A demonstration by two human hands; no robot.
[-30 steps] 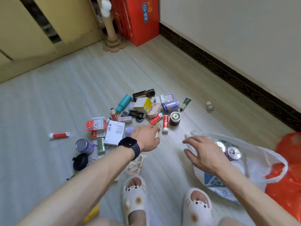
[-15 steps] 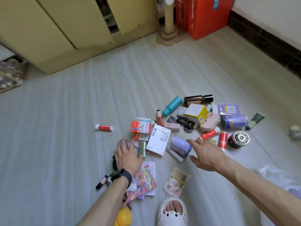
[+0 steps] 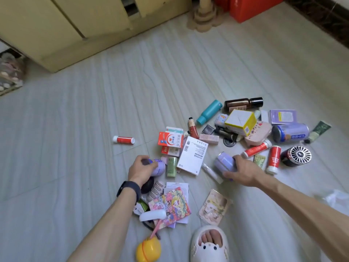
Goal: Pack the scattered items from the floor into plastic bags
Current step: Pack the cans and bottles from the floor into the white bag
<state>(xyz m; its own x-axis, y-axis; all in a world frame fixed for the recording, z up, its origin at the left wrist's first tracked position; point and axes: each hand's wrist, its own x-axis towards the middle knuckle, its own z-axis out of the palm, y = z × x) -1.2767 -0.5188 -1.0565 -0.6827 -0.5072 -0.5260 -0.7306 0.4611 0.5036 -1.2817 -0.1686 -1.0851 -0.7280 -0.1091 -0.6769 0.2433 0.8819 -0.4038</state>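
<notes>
Hands reaching into scattered items (image 3: 239,121) on a pale floor (image 3: 75,129). The left hand (image 3: 142,168), with a black watch (image 3: 129,188) on its wrist, comes in palm down. Its fingers curl over the end of a purple can (image 3: 158,167) lying on its side, toward the floor's near edge and just left of a white box (image 3: 192,155). The right hand (image 3: 243,173) wraps thumb and fingers round a second purple can (image 3: 224,164), also on its side, just right of that box. Both cans look like smooth, rigid metal, likely slippery and easy to dent if squeezed hard. Whether they are full or empty cannot be told, so their weight is uncertain. A grip round the middle of the barrel looks safest. A crumpled plastic bag (image 3: 338,197) shows at the floor's right edge, well apart from both cans.
</notes>
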